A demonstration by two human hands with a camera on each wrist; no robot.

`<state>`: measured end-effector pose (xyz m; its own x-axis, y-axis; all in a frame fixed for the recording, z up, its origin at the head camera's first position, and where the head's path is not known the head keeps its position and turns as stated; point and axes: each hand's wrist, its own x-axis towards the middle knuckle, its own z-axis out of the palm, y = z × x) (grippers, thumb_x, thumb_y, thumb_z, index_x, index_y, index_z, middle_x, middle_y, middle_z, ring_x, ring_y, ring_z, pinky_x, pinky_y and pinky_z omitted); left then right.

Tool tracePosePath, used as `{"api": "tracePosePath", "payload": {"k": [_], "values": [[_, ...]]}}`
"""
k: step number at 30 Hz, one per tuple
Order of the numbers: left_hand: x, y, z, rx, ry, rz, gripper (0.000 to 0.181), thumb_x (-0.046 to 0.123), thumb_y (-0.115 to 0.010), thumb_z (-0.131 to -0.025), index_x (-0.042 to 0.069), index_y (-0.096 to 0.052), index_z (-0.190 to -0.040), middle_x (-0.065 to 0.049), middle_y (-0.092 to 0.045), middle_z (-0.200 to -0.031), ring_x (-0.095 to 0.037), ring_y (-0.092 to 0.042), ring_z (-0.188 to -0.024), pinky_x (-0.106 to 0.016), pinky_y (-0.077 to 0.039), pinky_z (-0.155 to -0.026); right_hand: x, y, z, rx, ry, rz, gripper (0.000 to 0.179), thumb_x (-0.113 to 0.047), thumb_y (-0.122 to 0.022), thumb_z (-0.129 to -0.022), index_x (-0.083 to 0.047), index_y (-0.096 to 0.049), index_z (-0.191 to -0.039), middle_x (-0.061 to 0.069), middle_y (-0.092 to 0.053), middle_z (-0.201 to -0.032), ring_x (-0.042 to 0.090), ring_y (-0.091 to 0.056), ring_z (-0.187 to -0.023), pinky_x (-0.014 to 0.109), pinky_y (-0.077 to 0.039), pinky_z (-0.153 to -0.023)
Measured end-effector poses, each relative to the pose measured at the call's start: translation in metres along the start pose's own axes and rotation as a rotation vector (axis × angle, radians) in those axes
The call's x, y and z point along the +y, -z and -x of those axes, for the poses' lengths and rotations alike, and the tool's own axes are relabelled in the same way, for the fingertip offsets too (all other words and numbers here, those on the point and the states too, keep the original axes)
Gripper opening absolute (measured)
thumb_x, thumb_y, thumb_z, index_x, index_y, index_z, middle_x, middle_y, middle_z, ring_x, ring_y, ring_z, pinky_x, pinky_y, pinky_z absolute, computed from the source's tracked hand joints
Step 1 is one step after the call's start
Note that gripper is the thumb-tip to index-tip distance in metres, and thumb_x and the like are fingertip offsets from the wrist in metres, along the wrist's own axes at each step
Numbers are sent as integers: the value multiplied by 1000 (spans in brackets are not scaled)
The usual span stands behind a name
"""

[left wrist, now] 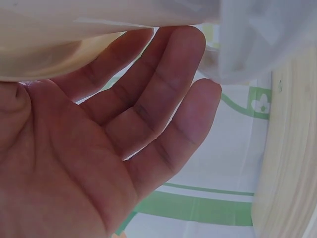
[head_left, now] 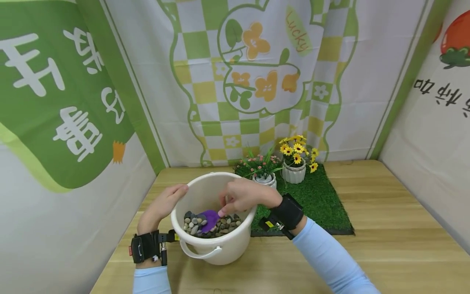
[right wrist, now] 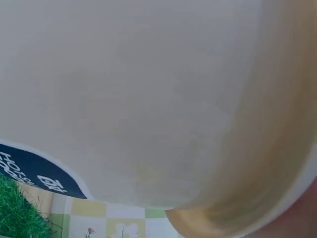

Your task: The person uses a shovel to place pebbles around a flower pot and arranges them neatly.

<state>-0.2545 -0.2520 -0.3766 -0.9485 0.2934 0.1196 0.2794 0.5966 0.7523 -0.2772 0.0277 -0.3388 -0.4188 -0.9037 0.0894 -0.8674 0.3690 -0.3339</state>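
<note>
A white bucket (head_left: 229,249) stands on the wooden table, its handle (head_left: 202,255) hanging down the near side. Grey, tan and brown pebbles (head_left: 225,226) cover its bottom. My left hand (head_left: 164,204) grips the left of the rim, thumb over the edge; the left wrist view has its fingers (left wrist: 148,99) curved along the outer wall. Reaching over the right rim, my right hand (head_left: 247,195) pinches a small purple shovel (head_left: 210,220), whose blade lies among the pebbles with some on it. Its grip end is hidden by the fingers. Mostly bucket wall (right wrist: 148,99) fills the right wrist view.
Behind and right of the bucket lies a green turf mat (head_left: 319,208). On it stand a white pot of pink flowers (head_left: 265,179) and a white pot of yellow flowers (head_left: 293,173). Printed cloth curtains (head_left: 257,81) enclose the table (head_left: 385,228) at back and sides.
</note>
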Motion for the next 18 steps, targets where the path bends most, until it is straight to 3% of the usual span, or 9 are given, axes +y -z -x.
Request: {"api": "tracePosePath", "payload": {"k": [11,18], "values": [[4,0,-8,-5,-52,11,49,30,-34,-106,-9,-54,-128,-24,-64,-110,-30,-65,-94,-39,-53,-79,3,5,7,75,-20,-93,15,-34,-71,-84,-21,-66,-78,-14,-61,-64,1,-52,-52,19,-42,-49],[1,-2,-3,10,-9,-20,49,31,-35,-105,-7,-55,-128,-22,-64,-111,-29,-65,-94,-41,-52,-81,4,0,7,76,-10,-123,16,-36,-71,-84,-22,-66,-77,-14,-62,-68,0,-53,-54,18,-43,-51]]}}
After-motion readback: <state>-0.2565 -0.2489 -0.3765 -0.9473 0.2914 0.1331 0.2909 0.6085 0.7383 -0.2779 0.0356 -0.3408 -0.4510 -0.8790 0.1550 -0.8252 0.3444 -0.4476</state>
